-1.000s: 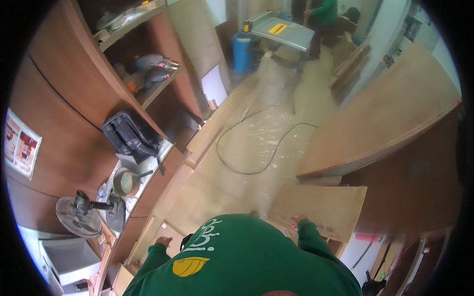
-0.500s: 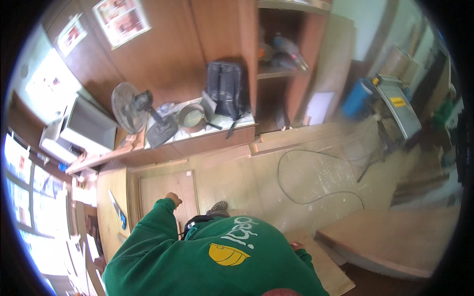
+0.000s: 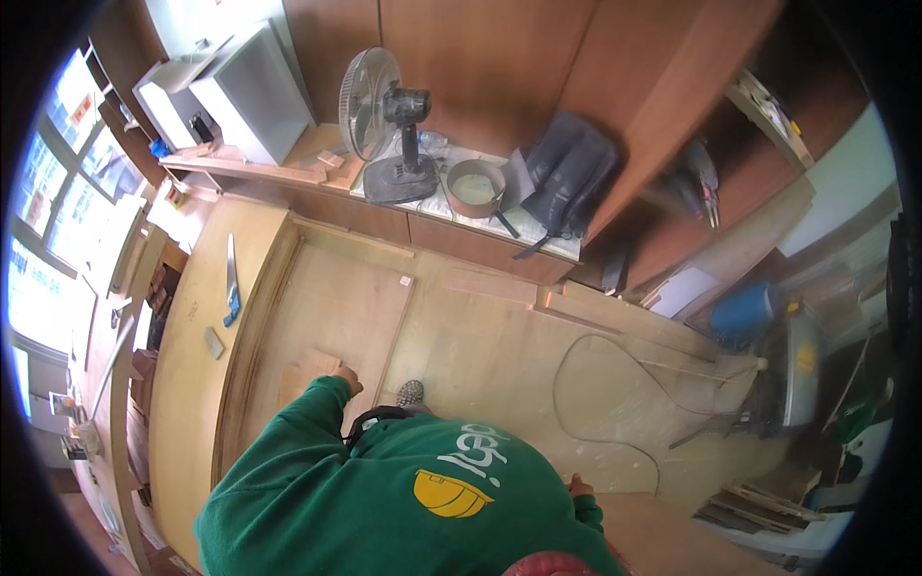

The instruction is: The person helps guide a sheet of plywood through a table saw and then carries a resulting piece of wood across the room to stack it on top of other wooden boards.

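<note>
My left hand [image 3: 352,380] shows past the green sleeve with its fingers curled in. Beside it is the corner of a small light wooden board [image 3: 309,372]; whether the fingers grip that board is not visible. Below lies a large flat wooden panel [image 3: 355,302]. My right hand [image 3: 578,486] is by my right side, mostly hidden behind my body, and its fingers cannot be made out. A brown wooden panel [image 3: 663,538] is just below it.
To the left, a workbench [image 3: 187,394] carries a handsaw [image 3: 231,288] and a small grey block [image 3: 213,342]. A low ledge holds a fan [image 3: 401,173], a round pan [image 3: 474,188] and a black backpack [image 3: 573,168]. A cable [image 3: 560,384] loops across the floor near stacked offcuts [image 3: 754,509].
My view has turned left, so the workbench and saw show more fully. The small board beside my left hand has come into sight. The brown panel at right now sits lower, closer to my body.
</note>
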Available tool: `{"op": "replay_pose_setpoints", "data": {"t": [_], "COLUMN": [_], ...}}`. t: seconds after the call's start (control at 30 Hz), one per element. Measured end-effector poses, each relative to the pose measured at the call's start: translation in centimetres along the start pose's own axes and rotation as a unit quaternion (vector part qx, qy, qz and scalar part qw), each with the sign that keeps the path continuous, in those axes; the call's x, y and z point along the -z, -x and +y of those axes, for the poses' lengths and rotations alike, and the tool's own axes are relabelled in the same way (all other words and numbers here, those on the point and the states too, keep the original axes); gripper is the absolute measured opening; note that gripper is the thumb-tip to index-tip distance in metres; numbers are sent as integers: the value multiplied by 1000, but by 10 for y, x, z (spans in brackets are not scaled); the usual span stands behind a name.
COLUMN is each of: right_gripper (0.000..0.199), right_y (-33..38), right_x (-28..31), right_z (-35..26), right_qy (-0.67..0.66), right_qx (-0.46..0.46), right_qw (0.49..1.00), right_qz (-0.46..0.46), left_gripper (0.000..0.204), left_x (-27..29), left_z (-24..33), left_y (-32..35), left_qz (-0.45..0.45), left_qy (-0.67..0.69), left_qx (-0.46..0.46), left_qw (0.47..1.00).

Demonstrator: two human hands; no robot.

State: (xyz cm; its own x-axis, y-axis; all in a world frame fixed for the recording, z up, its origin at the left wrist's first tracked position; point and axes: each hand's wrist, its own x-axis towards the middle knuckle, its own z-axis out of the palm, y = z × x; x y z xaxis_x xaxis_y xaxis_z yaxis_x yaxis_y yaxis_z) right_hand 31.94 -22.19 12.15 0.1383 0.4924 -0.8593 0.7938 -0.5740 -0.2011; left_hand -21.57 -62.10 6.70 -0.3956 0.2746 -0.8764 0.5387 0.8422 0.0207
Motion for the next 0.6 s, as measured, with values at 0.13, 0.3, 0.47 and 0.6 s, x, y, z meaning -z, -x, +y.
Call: {"op": "replay_pose_setpoints", "data": {"t": [0.13,0.3,0.47,0.6], "right_gripper": [25,45,35,29], "right_y": [90,70,-22,55], "right_x": [-42,-93,-102,-111], "right_z": [-63,-41,61,-3], "right_qy": [23,-136,93,257], "right_qx": [34,7,57,56], "right_qw": [999,981,969,933], "right_qz": [-13,-135,-220,-247], "left_gripper": [43,44,46,43], "left_x": [21,25,30,45], "left_z": [-15,-63,-65,-7], "left_y": [-15,-54,-82,-77], "left_qz": [30,71,-34,-51], "left_qy": [-17,122,320,305], "left_qx": [-81,-12,86,-9], "left_qw": [996,990,943,951]}}
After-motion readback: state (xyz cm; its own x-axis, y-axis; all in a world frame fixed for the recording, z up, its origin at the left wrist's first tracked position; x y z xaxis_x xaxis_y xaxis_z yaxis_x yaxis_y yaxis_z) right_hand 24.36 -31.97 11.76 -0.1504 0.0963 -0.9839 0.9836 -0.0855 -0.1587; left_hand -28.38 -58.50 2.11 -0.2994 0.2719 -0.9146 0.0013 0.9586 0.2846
